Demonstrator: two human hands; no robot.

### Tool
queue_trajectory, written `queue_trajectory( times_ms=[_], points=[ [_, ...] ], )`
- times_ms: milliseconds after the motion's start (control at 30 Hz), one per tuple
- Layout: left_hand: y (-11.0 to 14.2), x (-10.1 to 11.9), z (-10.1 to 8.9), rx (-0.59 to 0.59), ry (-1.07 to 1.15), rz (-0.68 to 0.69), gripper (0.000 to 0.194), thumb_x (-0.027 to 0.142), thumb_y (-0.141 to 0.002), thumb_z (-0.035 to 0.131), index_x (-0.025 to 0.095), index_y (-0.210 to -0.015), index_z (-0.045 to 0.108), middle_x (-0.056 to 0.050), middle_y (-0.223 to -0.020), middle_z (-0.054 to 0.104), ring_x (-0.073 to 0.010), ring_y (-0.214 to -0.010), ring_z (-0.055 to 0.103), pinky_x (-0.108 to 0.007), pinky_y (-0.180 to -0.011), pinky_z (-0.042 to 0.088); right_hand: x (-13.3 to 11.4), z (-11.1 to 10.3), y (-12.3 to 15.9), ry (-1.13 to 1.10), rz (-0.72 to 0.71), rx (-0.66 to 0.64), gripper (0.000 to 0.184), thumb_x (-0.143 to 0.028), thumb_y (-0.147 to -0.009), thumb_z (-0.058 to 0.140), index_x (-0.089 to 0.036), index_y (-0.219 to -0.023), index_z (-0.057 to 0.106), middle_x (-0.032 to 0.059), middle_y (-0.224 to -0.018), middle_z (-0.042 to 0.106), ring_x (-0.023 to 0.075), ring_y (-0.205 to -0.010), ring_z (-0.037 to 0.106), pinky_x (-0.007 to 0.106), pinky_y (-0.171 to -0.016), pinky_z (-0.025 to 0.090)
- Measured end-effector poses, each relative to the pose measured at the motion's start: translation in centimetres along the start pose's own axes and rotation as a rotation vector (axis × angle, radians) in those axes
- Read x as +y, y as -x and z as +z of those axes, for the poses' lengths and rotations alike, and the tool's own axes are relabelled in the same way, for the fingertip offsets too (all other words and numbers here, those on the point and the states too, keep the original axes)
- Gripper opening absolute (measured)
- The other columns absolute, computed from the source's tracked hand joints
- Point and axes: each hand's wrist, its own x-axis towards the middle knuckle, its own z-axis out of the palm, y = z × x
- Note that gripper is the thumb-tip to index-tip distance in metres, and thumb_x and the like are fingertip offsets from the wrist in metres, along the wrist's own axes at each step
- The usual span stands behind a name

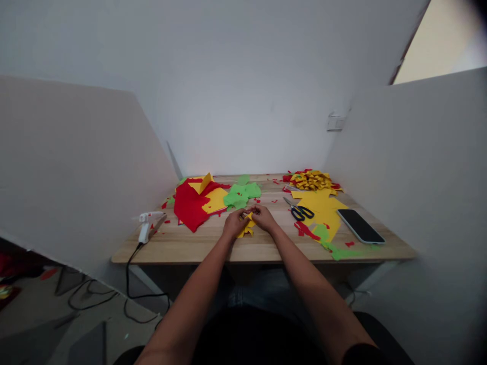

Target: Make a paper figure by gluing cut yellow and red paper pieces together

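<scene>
Both of my hands meet over the front middle of the wooden table [213, 248]. My left hand [234, 223] and my right hand [263, 218] pinch a small yellow felt-like piece [250, 217] between their fingertips. Beneath them, more yellow bits [246, 232] lie on the tabletop; whether these join the held piece I cannot tell. Just beyond my hands rests a crumpled green sheet [241, 195]. To the left of it lie red sheets [190, 205] overlapping yellow ones [216, 200].
At the left edge stands a white glue gun [144, 228] with a black cord. Rightward lie black-handled scissors [300, 210], a cut yellow sheet [327, 208], red and green scraps [321, 233] and a phone [360, 225]. A pile of ruffled yellow pieces [312, 180] sits behind. Partition panels [411, 167] flank the table.
</scene>
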Motion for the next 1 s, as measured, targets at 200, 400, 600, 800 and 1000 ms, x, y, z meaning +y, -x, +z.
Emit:
queue_trajectory(
  times_ms=[200, 400, 600, 800, 1000],
  points=[
    [-0.1, 0.1, 0.0, 0.011, -0.002, -0.006, 0.026, 0.028, -0.076, 0.067, 0.023, -0.100, 0.073, 0.000, -0.078, 0.070, -0.0150, -0.069, 0.061, -0.022, -0.059, 0.041, 0.1, 0.0, 0.0, 0.007, -0.006, -0.006, 0.031, -0.033, -0.094, 0.061, -0.016, -0.120, 0.060, 0.0083, -0.119, 0.063, 0.0210, -0.098, 0.064, 0.041, -0.082, 0.056],
    [-0.2, -0.2, 0.1, -0.001, 0.009, 0.006, 0.026, 0.027, -0.074, 0.068, 0.023, -0.100, 0.073, 0.000, -0.078, 0.070, -0.0146, -0.069, 0.062, -0.022, -0.060, 0.041, 0.1, 0.0, 0.1, 0.003, 0.006, 0.015, 0.031, -0.033, -0.093, 0.061, -0.016, -0.120, 0.060, 0.0084, -0.120, 0.063, 0.0210, -0.098, 0.064, 0.041, -0.082, 0.056],
    [-0.5, -0.9, 0.3, -0.029, 0.035, 0.012, 0.029, 0.031, -0.076, 0.069, 0.022, -0.103, 0.073, 0.000, -0.079, 0.070, -0.0146, -0.070, 0.063, -0.022, -0.059, 0.041, 0.1, 0.0, 0.1, -0.015, 0.034, 0.046, 0.032, -0.033, -0.094, 0.061, -0.016, -0.121, 0.059, 0.0086, -0.120, 0.062, 0.0215, -0.099, 0.064, 0.041, -0.083, 0.056],
    [-0.9, -1.4, 0.5, -0.096, 0.086, 0.029, 0.033, 0.040, -0.081, 0.070, 0.016, -0.103, 0.069, -0.003, -0.084, 0.070, -0.0156, -0.075, 0.064, -0.031, -0.071, 0.051, -0.2, -0.2, 0.1, -0.029, 0.053, 0.075, 0.032, -0.033, -0.094, 0.060, -0.016, -0.122, 0.059, 0.0087, -0.121, 0.062, 0.0217, -0.100, 0.064, 0.042, -0.083, 0.055],
    [-1.4, -1.8, 0.4, -0.054, 0.157, -0.009, 0.029, 0.037, -0.092, 0.059, 0.014, -0.108, 0.063, -0.006, -0.103, 0.067, -0.0181, -0.090, 0.065, -0.039, -0.080, 0.055, -1.2, -0.2, 0.8, -0.086, 0.019, 0.063, 0.027, -0.030, -0.093, 0.062, -0.016, -0.116, 0.060, 0.0048, -0.102, 0.066, 0.0167, -0.084, 0.066, 0.035, -0.073, 0.057]
  ],
)
